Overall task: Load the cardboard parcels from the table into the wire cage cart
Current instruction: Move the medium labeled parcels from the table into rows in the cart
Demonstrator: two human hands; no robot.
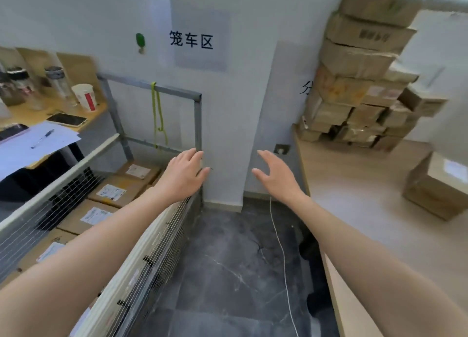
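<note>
Head cam: we're on a dark, veined stone floor (240, 260) in a white-walled corner, with a pale wood table (367, 197) on our right and the wire cage cart (164, 235) on our left. The cart's long side runs away from us toward the wall, grey metal frame with thin mesh. Flat brown cardboard parcels (119, 187) lie inside, labels up. A messy stack (354, 65) sits at the table's far end. Our left hand (182, 174) and right hand (276, 177) are both empty, fingers loose.
</note>
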